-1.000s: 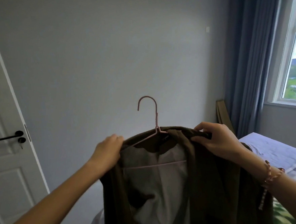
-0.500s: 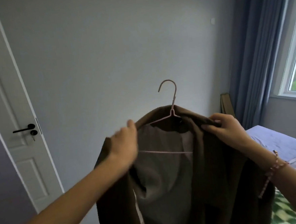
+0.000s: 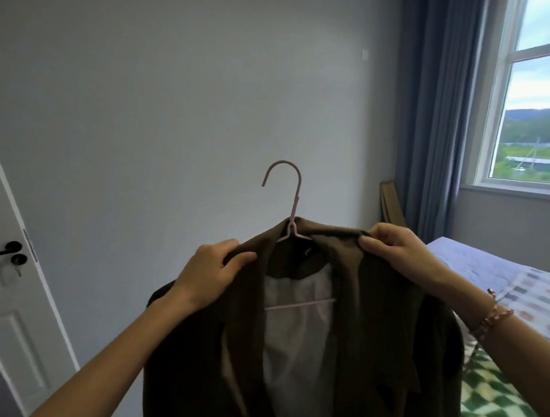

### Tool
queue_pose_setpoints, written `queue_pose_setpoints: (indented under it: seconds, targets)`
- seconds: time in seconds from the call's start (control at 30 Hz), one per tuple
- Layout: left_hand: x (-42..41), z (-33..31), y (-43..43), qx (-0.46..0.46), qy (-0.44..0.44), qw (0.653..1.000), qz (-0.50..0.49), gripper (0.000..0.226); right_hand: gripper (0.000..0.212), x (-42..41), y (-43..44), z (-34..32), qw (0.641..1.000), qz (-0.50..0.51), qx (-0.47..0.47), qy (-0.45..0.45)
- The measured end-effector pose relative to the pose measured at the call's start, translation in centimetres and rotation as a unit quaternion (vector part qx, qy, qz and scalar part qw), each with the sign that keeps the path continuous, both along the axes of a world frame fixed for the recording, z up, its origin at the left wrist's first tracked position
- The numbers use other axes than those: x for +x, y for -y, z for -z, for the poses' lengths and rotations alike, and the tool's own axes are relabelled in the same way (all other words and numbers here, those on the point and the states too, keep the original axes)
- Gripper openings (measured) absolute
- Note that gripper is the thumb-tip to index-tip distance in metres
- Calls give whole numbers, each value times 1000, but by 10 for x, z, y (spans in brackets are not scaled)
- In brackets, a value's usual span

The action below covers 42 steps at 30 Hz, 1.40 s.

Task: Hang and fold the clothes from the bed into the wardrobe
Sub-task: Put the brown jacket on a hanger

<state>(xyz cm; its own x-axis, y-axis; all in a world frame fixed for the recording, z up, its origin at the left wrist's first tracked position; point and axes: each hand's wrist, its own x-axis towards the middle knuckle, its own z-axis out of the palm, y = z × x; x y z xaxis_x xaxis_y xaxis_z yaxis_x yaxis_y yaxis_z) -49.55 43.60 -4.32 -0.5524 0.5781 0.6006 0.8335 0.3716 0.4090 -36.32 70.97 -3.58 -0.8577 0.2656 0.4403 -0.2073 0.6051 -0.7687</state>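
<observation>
Right, the brown jacket [image 3: 372,315] hangs in front of me on the pink hanger [image 3: 295,207], shoulder line running side to side, hook standing up midway between my hands and equally near both. My left hand [image 3: 211,274] pinches the left shoulder and my right hand [image 3: 397,252] the right, both arms stretched forward. No wardrobe in sight; the bed [image 3: 486,268] lies to my right.

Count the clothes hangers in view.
1. The pink hanger sits inside the brown jacket, which the left hand and right hand grip at its shoulders. Others may be hidden.
</observation>
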Motion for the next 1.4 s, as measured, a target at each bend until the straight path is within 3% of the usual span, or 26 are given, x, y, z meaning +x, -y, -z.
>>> queue_pose_setpoints:
  seconds: [0.1, 0.23, 0.3, 0.33, 0.4, 0.47, 0.5, 0.6, 0.7, 0.77, 0.9, 0.97, 1.03, 1.1, 1.17, 1.23, 1.3, 1.4]
  targets:
    - [0, -6, 3, 76, -55, 995, 41, 30, 21, -4, -5, -19, 993, 83, 86, -6]
    - [1, -12, -3, 84, -67, 990, 93, 44, 13, -7, 6, -64, 958, 158, 176, -159]
    - [0, -17, -3, 99, -90, 988, 72, 34, 8, -7, 14, -81, 947, 162, 196, -195]
    - [-2, -20, 0, 119, -97, 987, 52, 29, 11, -10, 14, -85, 958, 140, 194, -159]
    - [-7, -27, 9, 153, -97, 983, 9, 26, 21, -9, 12, -85, 982, 70, 167, 48]
    - [-12, -29, 17, 154, -106, 982, -7, 37, 29, -4, 6, -81, 954, 47, 174, 240]
    - [-15, -29, 19, 146, -112, 983, -12, 43, 29, -3, 2, -80, 946, 52, 192, 255]
    - [-19, -30, 21, 144, -111, 983, -36, 48, 18, -1, 5, -77, 973, 21, 192, 124]
    - [-22, -35, 24, 169, -74, 982, -28, 34, 22, -2, 25, -66, 979, -87, 133, 127]
    - [-23, -33, 24, 166, -48, 985, -17, 24, 27, -10, 35, -54, 978, -91, 142, 124]
    - [-28, -14, 18, 151, 39, 988, -8, 45, 28, -32, 60, -28, 987, -49, 150, 36]
    - [-35, -8, 27, 129, 111, 985, -37, 44, 20, -36, 63, -23, 994, -13, 105, -14]
    - [-46, -10, 47, 96, 222, 968, -67, 36, 10, -36, 56, -26, 999, -8, 2, -37]
    - [-56, -9, 58, 1, 297, 950, -93, 31, 14, -37, 53, -26, 998, -28, -40, -27]
    - [-56, -6, 53, -110, 190, 963, -157, 30, 16, -43, 55, -23, 999, -22, -14, -20]
    - [-44, 3, 42, -70, 38, 984, -162, 45, 17, -50, 57, -20, 1000, -15, 0, -21]
    - [-31, 10, 32, -46, 23, 994, -93, 59, 18, -54, 55, -22, 999, -18, -12, -27]
    - [-38, 19, 23, -95, -13, 991, -90, 29, 18, -56, 50, -23, 998, -57, -27, -28]
